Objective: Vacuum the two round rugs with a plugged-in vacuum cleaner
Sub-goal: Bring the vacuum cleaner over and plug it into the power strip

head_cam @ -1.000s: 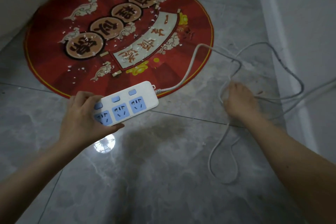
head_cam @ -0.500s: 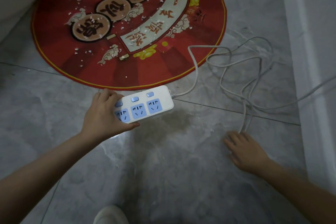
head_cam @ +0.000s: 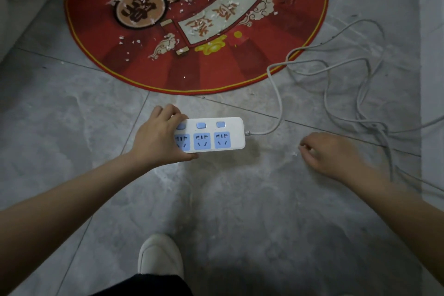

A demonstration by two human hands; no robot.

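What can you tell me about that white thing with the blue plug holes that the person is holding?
It is a power strip, a white plastic-looking bar with rounded corners. It has three light-blue sockets in a row, each with a small blue switch above it. Nothing is plugged in. It lies about level, low over the grey floor tiles, just below the red round rug. The left hand grips its left end. A white cord leaves its right end.

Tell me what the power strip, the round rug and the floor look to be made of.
Power strip: apparently hard plastic, smooth white shell with blue socket faces and buttons. Round rug: seemingly low-pile printed fabric, matte red, flecked with white scraps. Floor: likely polished stone or ceramic tile, grey marbling, thin joint lines, soft sheen.
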